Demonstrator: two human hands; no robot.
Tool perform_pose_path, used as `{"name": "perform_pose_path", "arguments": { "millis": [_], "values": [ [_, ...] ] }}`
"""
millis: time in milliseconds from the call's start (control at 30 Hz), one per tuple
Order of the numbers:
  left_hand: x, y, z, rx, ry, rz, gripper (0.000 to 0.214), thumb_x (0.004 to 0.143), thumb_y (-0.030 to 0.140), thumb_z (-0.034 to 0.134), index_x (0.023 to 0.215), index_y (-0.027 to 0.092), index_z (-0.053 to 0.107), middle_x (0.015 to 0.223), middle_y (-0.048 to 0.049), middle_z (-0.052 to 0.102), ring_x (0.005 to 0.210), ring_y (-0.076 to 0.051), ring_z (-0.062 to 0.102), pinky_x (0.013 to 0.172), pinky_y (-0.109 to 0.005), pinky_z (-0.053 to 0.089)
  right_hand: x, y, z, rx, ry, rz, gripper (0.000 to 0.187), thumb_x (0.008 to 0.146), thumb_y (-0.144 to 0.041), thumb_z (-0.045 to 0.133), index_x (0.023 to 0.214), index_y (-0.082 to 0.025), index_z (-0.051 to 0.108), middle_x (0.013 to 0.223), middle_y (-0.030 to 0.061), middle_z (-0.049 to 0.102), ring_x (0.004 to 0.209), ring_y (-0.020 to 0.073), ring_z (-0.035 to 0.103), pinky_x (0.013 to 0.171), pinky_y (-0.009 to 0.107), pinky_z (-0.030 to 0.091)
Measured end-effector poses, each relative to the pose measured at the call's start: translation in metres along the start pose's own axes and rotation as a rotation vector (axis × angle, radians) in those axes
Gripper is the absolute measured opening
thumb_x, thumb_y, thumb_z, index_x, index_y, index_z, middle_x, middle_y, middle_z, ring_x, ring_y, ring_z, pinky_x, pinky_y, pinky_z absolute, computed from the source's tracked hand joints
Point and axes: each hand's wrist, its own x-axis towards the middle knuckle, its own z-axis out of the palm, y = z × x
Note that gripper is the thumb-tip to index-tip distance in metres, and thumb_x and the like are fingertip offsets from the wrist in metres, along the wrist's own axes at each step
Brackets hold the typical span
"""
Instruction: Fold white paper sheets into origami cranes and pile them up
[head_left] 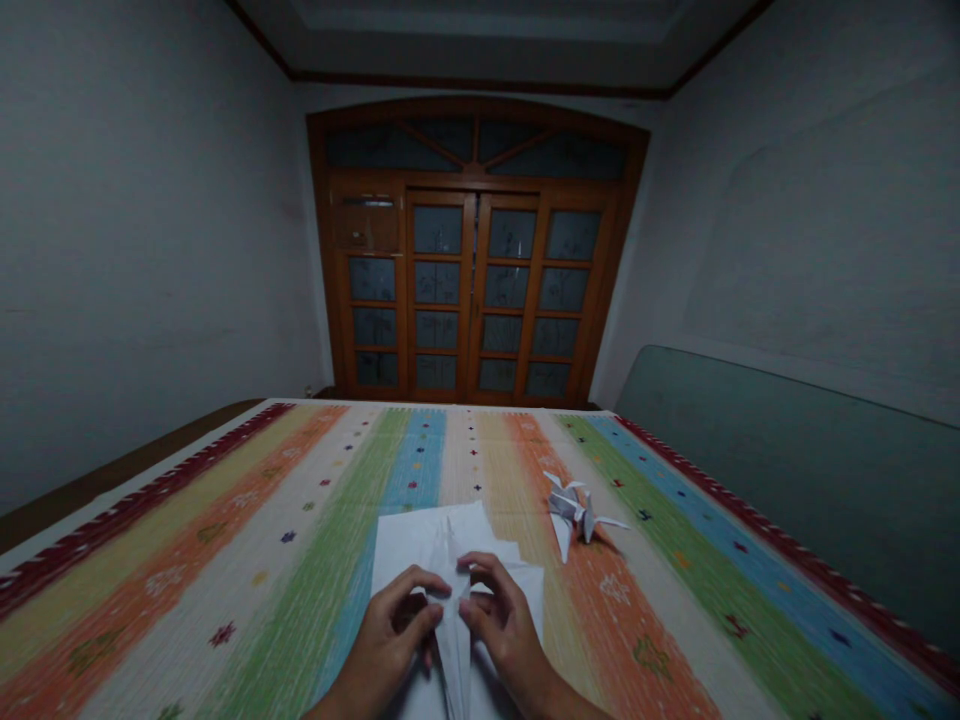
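Here, at the 6 o'clock edge of the view, both bare hands meet over a narrow folded paper [452, 640] that lies on a striped cloth [225, 560] and points away towards 12 o'clock. The left hand [390, 625] comes in from 7 o'clock, its grip pressed together on the paper's left edge, forefinger curled over the top and thumb tucked under it. The right hand [502, 620] comes in from 5 o'clock with the same grip, fingertips [469, 565] pinching the right edge so that the two hands nearly touch across the middle crease. Under the hands and the folded piece lie flat white sheets [416, 540], which stick out towards 11 o'clock.

At about 2 o'clock from the hands, apart from them on an orange stripe, sits a small paper figure [574, 510] with pointed flaps spread to the sides. Straight ahead at 12 o'clock stands a wooden door [476, 290] with glass panes. A green padded panel [787, 480] runs along the cloth's 3 o'clock side.
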Motion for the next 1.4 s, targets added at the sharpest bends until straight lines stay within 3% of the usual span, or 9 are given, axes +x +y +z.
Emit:
{"name": "perform_pose_path", "arguments": {
  "millis": [100, 200, 333, 467, 667, 800, 1033, 1233, 1400],
  "values": [
    [0.0008, 0.0049, -0.0023, 0.016, -0.006, 0.057, 0.041, 0.088, 0.060, 0.075, 0.091, 0.019, 0.073, 0.078, -0.0008, 0.062, 0.065, -0.017, 0.059, 0.059, -0.024, 0.048, 0.0003, -0.0037, -0.0022, -0.042, -0.093, -0.008, 0.042, 0.086, -0.061, 0.074, 0.093, -0.019, 0.069, 0.080, 0.0015, 0.062, 0.063, 0.0142, 0.054, 0.060, 0.026, 0.043],
    [0.0005, 0.0086, -0.0047, 0.039, -0.051, 0.091, 0.044, 0.090, 0.061, 0.073, 0.083, 0.018, 0.072, 0.079, -0.0020, 0.060, 0.074, -0.019, 0.058, 0.066, -0.025, 0.045, 0.0014, -0.0047, -0.0039, -0.023, -0.091, 0.024, 0.046, 0.083, -0.064, 0.076, 0.088, -0.020, 0.065, 0.069, -0.0039, 0.054, 0.054, 0.0116, 0.048, 0.052, 0.023, 0.038],
    [-0.0003, 0.0080, -0.0073, 0.006, -0.107, 0.052, 0.050, 0.088, 0.067, 0.071, 0.079, 0.018, 0.067, 0.074, -0.0011, 0.057, 0.072, -0.020, 0.055, 0.067, -0.026, 0.041, 0.0027, -0.0020, -0.0054, 0.035, -0.111, 0.109, 0.048, 0.080, -0.066, 0.078, 0.083, -0.022, 0.059, 0.060, -0.0068, 0.050, 0.045, 0.0103, 0.046, 0.046, 0.021, 0.039],
    [-0.0006, 0.0061, -0.0084, 0.032, -0.068, 0.070, 0.055, 0.090, 0.069, 0.067, 0.070, 0.018, 0.059, 0.070, 0.0011, 0.048, 0.069, -0.018, 0.047, 0.064, -0.026, 0.037, 0.0030, 0.0019, -0.0064, 0.050, -0.121, 0.143, 0.052, 0.078, -0.070, 0.078, 0.081, -0.021, 0.058, 0.056, -0.0076, 0.048, 0.042, 0.0094, 0.043, 0.044, 0.020, 0.037],
    [-0.0002, 0.0041, -0.0097, 0.052, -0.042, 0.084, 0.041, 0.088, 0.059, 0.072, 0.085, 0.018, 0.065, 0.079, -0.0010, 0.055, 0.074, -0.021, 0.052, 0.067, -0.027, 0.039, 0.0033, 0.0007, -0.0090, 0.074, -0.098, 0.173, 0.055, 0.078, -0.073, 0.075, 0.076, -0.022, 0.052, 0.055, -0.0094, 0.040, 0.044, 0.0092, 0.038, 0.043, 0.020, 0.035],
    [0.0010, 0.0025, -0.0084, 0.089, 0.040, 0.093, 0.031, 0.086, 0.049, 0.074, 0.088, 0.019, 0.066, 0.080, -0.0015, 0.058, 0.075, -0.022, 0.056, 0.068, -0.028, 0.042, 0.0040, -0.0057, -0.0091, 0.022, -0.088, 0.088, 0.048, 0.075, -0.062, 0.081, 0.081, -0.022, 0.055, 0.063, -0.0087, 0.041, 0.050, 0.0085, 0.035, 0.047, 0.019, 0.032],
    [-0.0002, 0.0019, -0.0028, 0.039, 0.200, 0.058, 0.033, 0.080, 0.041, 0.082, 0.098, 0.021, 0.064, 0.072, 0.0042, 0.052, 0.064, -0.017, 0.054, 0.060, -0.023, 0.044, 0.0033, 0.0005, -0.0047, -0.059, 0.112, 0.076, 0.029, 0.073, -0.036, 0.080, 0.084, -0.022, 0.058, 0.076, -0.0035, 0.056, 0.054, 0.0117, 0.051, 0.047, 0.020, 0.038],
    [-0.0034, 0.0068, -0.0035, -0.109, 0.087, 0.008, 0.038, 0.091, 0.057, 0.071, 0.100, 0.020, 0.066, 0.081, 0.0006, 0.057, 0.057, -0.014, 0.055, 0.049, -0.023, 0.048, 0.0003, 0.0020, -0.0015, -0.049, 0.197, 0.092, 0.034, 0.072, -0.034, 0.083, 0.094, -0.023, 0.060, 0.082, -0.0008, 0.061, 0.066, 0.0173, 0.063, 0.058, 0.025, 0.050],
    [-0.0032, 0.0099, -0.0030, -0.112, 0.074, 0.023, 0.037, 0.090, 0.056, 0.073, 0.097, 0.019, 0.070, 0.084, -0.0010, 0.061, 0.058, -0.014, 0.057, 0.050, -0.023, 0.052, 0.0008, -0.0020, 0.0005, -0.069, 0.172, 0.060, 0.028, 0.076, -0.037, 0.081, 0.086, -0.023, 0.060, 0.083, -0.0002, 0.061, 0.068, 0.0175, 0.064, 0.060, 0.026, 0.054]
  ]
}}
